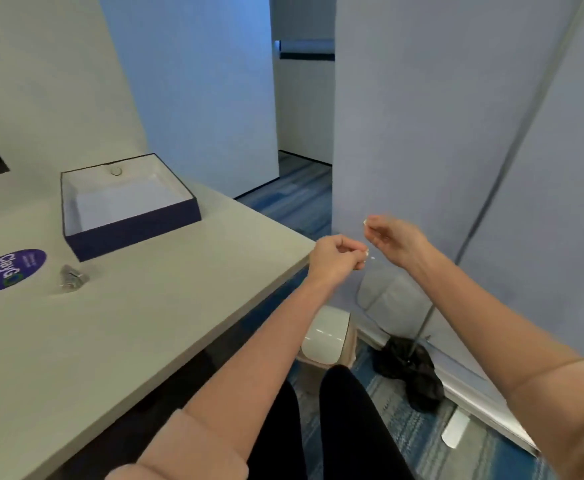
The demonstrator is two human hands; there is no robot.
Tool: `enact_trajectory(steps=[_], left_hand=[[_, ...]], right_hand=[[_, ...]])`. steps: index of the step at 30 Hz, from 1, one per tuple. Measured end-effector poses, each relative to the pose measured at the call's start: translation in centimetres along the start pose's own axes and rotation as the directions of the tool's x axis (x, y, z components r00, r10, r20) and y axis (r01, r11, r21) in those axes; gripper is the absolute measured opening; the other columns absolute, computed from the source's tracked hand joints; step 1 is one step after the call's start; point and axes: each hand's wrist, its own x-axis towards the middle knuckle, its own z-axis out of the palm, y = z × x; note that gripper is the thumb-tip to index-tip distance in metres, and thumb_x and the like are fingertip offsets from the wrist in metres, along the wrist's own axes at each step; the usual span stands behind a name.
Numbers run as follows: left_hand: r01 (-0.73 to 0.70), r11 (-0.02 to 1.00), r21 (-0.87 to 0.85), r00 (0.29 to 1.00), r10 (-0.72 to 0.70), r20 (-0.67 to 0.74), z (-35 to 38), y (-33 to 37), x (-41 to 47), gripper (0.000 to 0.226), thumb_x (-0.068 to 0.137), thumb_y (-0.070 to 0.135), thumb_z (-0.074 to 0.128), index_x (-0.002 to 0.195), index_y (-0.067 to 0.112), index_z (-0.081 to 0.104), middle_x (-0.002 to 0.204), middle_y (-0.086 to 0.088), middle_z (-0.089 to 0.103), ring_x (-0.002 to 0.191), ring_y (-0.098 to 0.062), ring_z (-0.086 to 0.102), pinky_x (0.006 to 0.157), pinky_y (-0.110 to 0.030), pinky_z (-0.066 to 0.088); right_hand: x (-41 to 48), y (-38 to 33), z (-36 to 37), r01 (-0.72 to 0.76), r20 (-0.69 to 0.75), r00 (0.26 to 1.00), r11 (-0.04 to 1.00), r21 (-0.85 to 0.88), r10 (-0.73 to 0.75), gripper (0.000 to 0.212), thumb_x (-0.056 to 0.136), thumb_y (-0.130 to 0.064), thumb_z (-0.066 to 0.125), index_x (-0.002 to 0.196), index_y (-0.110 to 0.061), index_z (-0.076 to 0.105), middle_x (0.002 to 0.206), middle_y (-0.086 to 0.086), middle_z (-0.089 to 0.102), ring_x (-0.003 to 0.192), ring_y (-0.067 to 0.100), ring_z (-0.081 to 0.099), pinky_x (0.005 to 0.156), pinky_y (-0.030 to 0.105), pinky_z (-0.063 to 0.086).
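Hovering just past the right edge of the worktop point(145, 323), the left hand point(335, 259) and the right hand point(392, 240) are close together yet not touching, both out over the floor point(301, 202) rather than the surface; the right hand has thumb and forefinger pinched on a small white piece point(365, 222) held at its far tip; the left hand is curled into a loose fist, with a white speck point(372, 258) just beside its fingertips, and I cannot tell whether it grips anything; the piece is pale, glossy and too small to make out its shape. Room to the right is tight, since a grey-blue partition point(422, 116) stands right behind the hands; below them a white-lidded bin point(325, 336) sits near the worktop's edge, with a black bag point(410, 374) on the floor to its right against the partition's foot. To the left the worktop lies broad and flat; an open dark blue box point(134, 233) with a white inside stands at its far side, a small round disc point(116, 171) against its far wall; nearer and further left lie a crumpled clear wrapper point(72, 278) and a purple oval label point(15, 270), both well apart from the hands.
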Motion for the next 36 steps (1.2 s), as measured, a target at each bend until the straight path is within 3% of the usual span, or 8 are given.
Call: enact_trajectory(steps=[4, 10, 17, 20, 23, 27, 31, 36], left_hand=[[0.166, 0.986, 0.019, 0.985, -0.166, 0.035, 3.0, -6.3, 2.5, 0.014, 0.080, -0.004, 0.064, 0.076, 0.009, 0.068, 0.077, -0.004, 0.067, 0.065, -0.011, 0.060, 0.074, -0.025, 0.055], [0.429, 0.899, 0.088, 0.903, -0.424, -0.066, 1.1, -18.1, 8.2, 0.022, 0.074, -0.004, 0.062, 0.068, 0.016, 0.070, 0.074, -0.001, 0.071, 0.075, -0.018, 0.065, 0.080, -0.032, 0.058], [0.581, 0.810, 0.081, 0.806, -0.559, -0.194, -0.6, -28.6, 14.8, 0.025, 0.077, -0.006, 0.060, 0.071, 0.016, 0.070, 0.077, 0.001, 0.070, 0.074, -0.013, 0.065, 0.087, -0.037, 0.057], [0.624, 0.767, 0.152, 0.778, -0.591, -0.212, -0.4, -32.6, 16.3, 0.026, 0.078, -0.001, 0.062, 0.069, 0.022, 0.069, 0.075, 0.007, 0.070, 0.079, -0.015, 0.067, 0.090, -0.039, 0.055], [0.632, 0.735, 0.243, 0.774, -0.590, -0.230, -0.2, -35.8, 17.7, 0.032, 0.078, 0.000, 0.063, 0.061, 0.028, 0.065, 0.072, 0.011, 0.068, 0.087, -0.019, 0.067, 0.092, -0.039, 0.053], [0.591, 0.728, 0.346, 0.806, -0.548, -0.223, 0.2, -38.0, 18.7, 0.017, 0.082, 0.006, 0.063, 0.082, 0.020, 0.073, 0.088, 0.001, 0.074, 0.092, -0.019, 0.068, 0.087, -0.034, 0.054], [0.523, 0.663, 0.536, 0.850, -0.456, -0.264, 0.2, -39.3, 19.3, 0.014, 0.085, 0.016, 0.061, 0.088, 0.024, 0.071, 0.095, 0.006, 0.073, 0.094, -0.014, 0.065, 0.078, -0.027, 0.050], [0.400, 0.645, 0.651, 0.905, -0.391, -0.168, -0.4, -40.2, 19.9, 0.023, 0.087, 0.010, 0.056, 0.091, 0.024, 0.074, 0.093, 0.005, 0.074, 0.093, -0.016, 0.066, 0.084, -0.034, 0.054]], right_hand=[[3.3, 3.7, -4.0, -0.070, -0.113, 0.991, 0.997, -0.034, 0.066, 0.017, 0.083, 0.014, 0.057, 0.076, -0.002, 0.059, 0.075, 0.009, 0.058, 0.068, 0.016, 0.057, 0.051, 0.017, 0.056], [9.4, 13.6, -7.6, -0.260, -0.161, 0.957, 0.959, -0.112, 0.240, 0.017, 0.082, 0.014, 0.060, 0.077, -0.002, 0.062, 0.060, 0.007, 0.065, 0.063, 0.017, 0.062, 0.051, 0.020, 0.054], [15.7, 24.6, -9.7, -0.386, -0.211, 0.916, 0.896, -0.221, 0.342, 0.016, 0.079, 0.016, 0.060, 0.079, 0.000, 0.063, 0.075, 0.016, 0.063, 0.069, 0.022, 0.061, 0.065, 0.027, 0.055], [18.1, 28.3, -10.0, -0.419, -0.255, 0.905, 0.811, -0.409, 0.339, 0.020, 0.076, 0.013, 0.061, 0.076, -0.006, 0.065, 0.075, 0.011, 0.065, 0.071, 0.020, 0.061, 0.067, 0.027, 0.056], [19.6, 31.2, -10.1, -0.366, -0.235, 0.930, 0.662, -0.654, 0.282, 0.022, 0.076, 0.008, 0.059, 0.073, -0.014, 0.065, 0.072, 0.003, 0.066, 0.072, 0.017, 0.062, 0.075, 0.031, 0.056], [20.3, 34.0, -10.6, -0.199, -0.107, 0.972, 0.495, -0.846, 0.208, 0.018, 0.081, 0.000, 0.059, 0.085, -0.014, 0.069, 0.083, -0.001, 0.069, 0.082, 0.014, 0.063, 0.077, 0.025, 0.052], [20.8, 35.6, -11.3, -0.058, -0.003, 0.988, 0.347, -0.936, 0.156, 0.015, 0.085, -0.006, 0.058, 0.093, -0.012, 0.069, 0.092, 0.002, 0.071, 0.087, 0.016, 0.063, 0.082, 0.030, 0.051], [21.1, 36.0, -11.8, 0.039, 0.080, 0.983, 0.240, -0.970, 0.165, 0.029, 0.085, 0.000, 0.048, 0.100, -0.013, 0.069, 0.094, 0.002, 0.071, 0.091, 0.019, 0.064, 0.084, 0.034, 0.052]])
